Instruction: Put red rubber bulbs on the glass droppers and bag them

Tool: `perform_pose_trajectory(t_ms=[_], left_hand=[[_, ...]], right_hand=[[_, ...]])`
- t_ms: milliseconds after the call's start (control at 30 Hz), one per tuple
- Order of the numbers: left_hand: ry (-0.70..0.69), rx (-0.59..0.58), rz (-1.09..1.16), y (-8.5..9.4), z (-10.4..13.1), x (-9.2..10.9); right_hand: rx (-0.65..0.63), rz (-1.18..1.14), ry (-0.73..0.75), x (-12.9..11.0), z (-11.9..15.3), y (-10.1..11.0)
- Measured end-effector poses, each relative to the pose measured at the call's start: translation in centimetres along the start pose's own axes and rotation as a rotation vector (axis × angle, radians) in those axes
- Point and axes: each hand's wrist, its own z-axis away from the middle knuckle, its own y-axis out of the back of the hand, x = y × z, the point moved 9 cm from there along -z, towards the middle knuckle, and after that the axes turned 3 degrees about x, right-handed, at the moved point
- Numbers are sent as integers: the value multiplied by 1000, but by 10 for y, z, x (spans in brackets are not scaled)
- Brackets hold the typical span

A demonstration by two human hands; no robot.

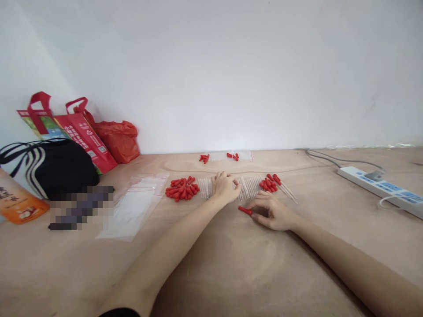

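My left hand (225,188) rests over a row of thin clear glass tubes (250,188), its fingers bent down among them and its thumb apart; no held thing shows, though the fingertips are partly hidden. Between the thumb and fingers of my right hand (272,212) is a red rubber bulb (245,211), its narrow end pointing left, just in front of the row. A large heap of red bulbs (182,189) lies left of the tubes. At the right end sits a smaller heap of red bulbs (268,184), beside several tubes with bulbs fitted (288,191).
Clear zip bags (132,207) lie flat on the left. Behind the row is another clear bag (214,156) with red bulbs near it. Shopping bags (86,136), a black drawstring bag (62,167) and an orange pouch (20,198) stand left. A power strip (380,187) lies right.
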Motion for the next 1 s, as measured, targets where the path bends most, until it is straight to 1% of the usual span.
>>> perform_pose_trajectory(t_ms=[133, 267, 500, 700, 800, 867, 933, 1000], left_hand=[[69, -52, -64, -24, -19, 15], [133, -102, -126, -37, -28, 17], [197, -187, -194, -44, -35, 17], [252, -230, -225, -47, -39, 20], [243, -227, -215, -45, -40, 20], [214, -214, -196, -37, -39, 21], [160, -199, -166, -23, -35, 20], [88, -191, -126, -6, -26, 16]], right_hand=[[95, 86, -82, 6, -1, 2], [169, 194, -126, 6, -4, 0], [167, 220, -130, 5, -7, -3], [150, 234, -118, 5, -7, -4], [148, 247, -123, 6, -7, -5], [151, 261, -127, 6, -7, -5], [154, 277, -126, 5, -7, -4], [156, 281, -127, 5, -6, -4]])
